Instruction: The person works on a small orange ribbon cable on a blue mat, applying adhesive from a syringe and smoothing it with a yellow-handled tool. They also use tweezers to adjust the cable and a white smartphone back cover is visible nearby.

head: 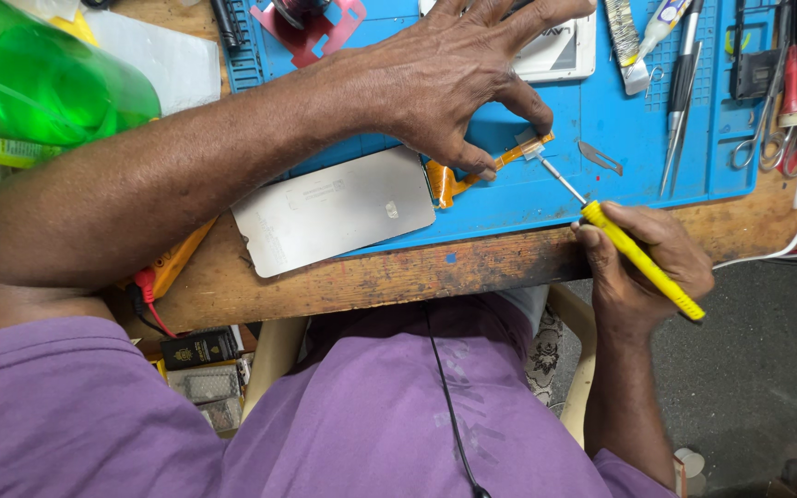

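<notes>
Head view, looking down on a wooden worktop (pixel 472 267) covered at its far side by a blue work mat (pixel 620 148). The left hand (pixel 458 78) reaches across the mat, fingers spread, with thumb and forefinger pressed down on the orange flex ribbon (pixel 472 175); its grip pins the ribbon rather than closing around it. The ribbon runs from the right edge of a grey screen panel (pixel 334 210), which lies face down and overhangs the near edge of the mat. The right hand (pixel 643 267), at the near edge of the worktop, has its grip closed around a yellow-handled screwdriver (pixel 643 261); the thin metal shaft points up and left, and its tip meets the connector end of the ribbon just beside the left forefinger. A small blade (pixel 600 158) lies on the mat right of the ribbon. Tweezers (pixel 680 92) and scissors (pixel 766 138) lie toward the far right corner. A green plastic bottle (pixel 39 78) occupies the far left corner.
</notes>
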